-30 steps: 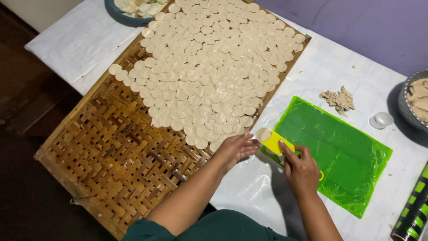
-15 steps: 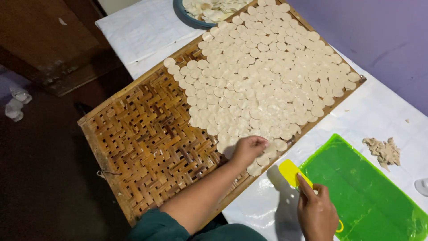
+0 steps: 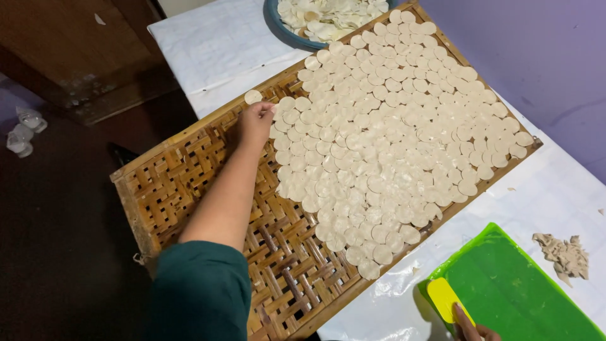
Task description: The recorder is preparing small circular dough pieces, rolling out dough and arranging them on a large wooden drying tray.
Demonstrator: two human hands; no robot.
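A woven bamboo tray point(image 3: 196, 183) lies slantwise on the table, its right part covered with several thin round dough discs point(image 3: 391, 126). My left hand point(image 3: 254, 123) reaches across the bare weave to the far left edge of the discs, fingers pinched on a dough disc there; a lone disc point(image 3: 252, 96) rests on the tray's rim just above it. My right hand point(image 3: 475, 328) shows only at the bottom edge, fingers on a yellow scraper point(image 3: 445, 298) that lies on a green mat point(image 3: 517, 290).
A blue plate point(image 3: 297, 35) of dough scraps sits at the top beside the tray. A clump of dough trimmings point(image 3: 565, 254) lies on the white cloth point(image 3: 214, 44) right of the mat. A dark floor drops off to the left.
My left hand has moved from the near edge of the discs up to their far left edge. The view has shifted, so my right hand now sits almost out of frame.
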